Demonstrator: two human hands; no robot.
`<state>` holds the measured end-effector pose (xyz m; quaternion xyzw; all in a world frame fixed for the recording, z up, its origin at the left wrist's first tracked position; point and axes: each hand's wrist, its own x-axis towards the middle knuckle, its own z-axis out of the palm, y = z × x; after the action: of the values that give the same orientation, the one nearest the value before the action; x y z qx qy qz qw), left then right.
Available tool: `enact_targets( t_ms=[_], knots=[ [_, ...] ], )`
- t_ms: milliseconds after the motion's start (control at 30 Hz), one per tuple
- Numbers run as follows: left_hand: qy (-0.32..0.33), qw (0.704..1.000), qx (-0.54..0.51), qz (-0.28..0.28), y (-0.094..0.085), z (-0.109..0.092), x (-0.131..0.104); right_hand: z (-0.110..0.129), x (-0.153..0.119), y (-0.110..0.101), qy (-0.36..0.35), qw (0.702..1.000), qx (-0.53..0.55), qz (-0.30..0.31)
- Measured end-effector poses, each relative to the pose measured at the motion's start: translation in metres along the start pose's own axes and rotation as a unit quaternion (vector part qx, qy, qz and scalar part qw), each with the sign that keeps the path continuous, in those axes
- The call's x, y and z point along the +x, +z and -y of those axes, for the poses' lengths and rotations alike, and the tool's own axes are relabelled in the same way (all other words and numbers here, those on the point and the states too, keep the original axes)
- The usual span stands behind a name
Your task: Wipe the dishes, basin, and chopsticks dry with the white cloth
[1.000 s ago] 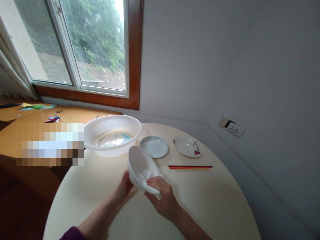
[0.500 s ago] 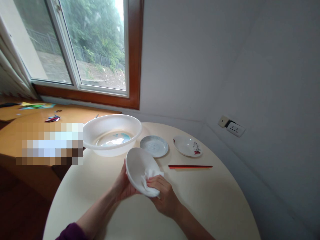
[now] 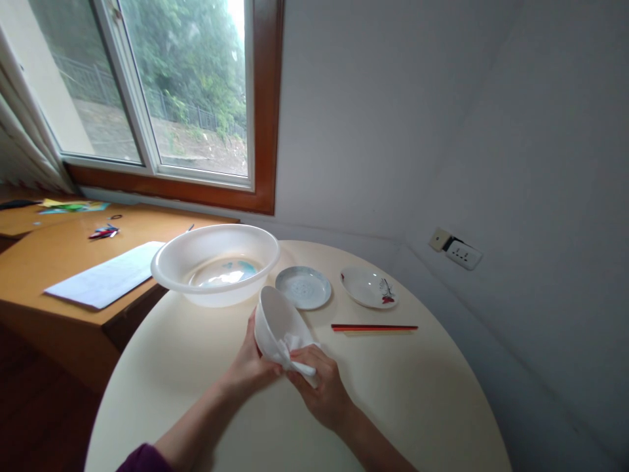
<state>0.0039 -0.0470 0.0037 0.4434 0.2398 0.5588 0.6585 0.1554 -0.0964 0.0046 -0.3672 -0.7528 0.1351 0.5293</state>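
A white bowl (image 3: 279,319) is tilted on its side above the table, its opening facing right. My left hand (image 3: 253,360) grips it from the left and below, fingers partly hidden behind it. My right hand (image 3: 319,383) is closed on a crumpled white cloth (image 3: 293,342), perhaps tissue, pressed over the bowl's lower right rim. Just beyond the bowl lies a pale blue-grey plate (image 3: 303,288). To its right is a white dish (image 3: 368,287) with a red and black flower design.
Red and tan chopsticks (image 3: 374,327) lie right of my hands on the round cream table (image 3: 417,393). A large translucent basin (image 3: 216,298) stands at the back left. Beside it, a wooden desk (image 3: 29,275) carries papers (image 3: 105,272). A wall (image 3: 373,131) borders the table behind.
The bowl has turned in my left hand and now tips more sideways, showing more of its outside. My right hand keeps the cloth at the rim. The dishes and chopsticks stay put.
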Motion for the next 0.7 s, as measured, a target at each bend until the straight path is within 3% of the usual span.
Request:
enact_targets(
  t_ms=[100, 367, 567, 700],
  knots=[
    [0.041, 0.998, 0.042, -0.029, 0.002, -0.008, 0.003, 0.004, 0.001, -0.001, 0.007, 1.000, 0.010, 0.009],
    [0.005, 0.998, 0.038, -0.047, -0.006, -0.004, 0.007, 0.003, 0.000, -0.003, 0.029, 0.999, 0.004, 0.034],
    [-0.090, 0.995, -0.041, -0.032, -0.011, 0.001, 0.004, -0.002, 0.001, -0.005, -0.010, 0.999, -0.019, 0.048],
    [-0.180, 0.970, -0.159, 0.036, -0.019, 0.004, 0.004, -0.007, 0.006, -0.014, -0.053, 0.995, -0.049, 0.072]
  ],
)
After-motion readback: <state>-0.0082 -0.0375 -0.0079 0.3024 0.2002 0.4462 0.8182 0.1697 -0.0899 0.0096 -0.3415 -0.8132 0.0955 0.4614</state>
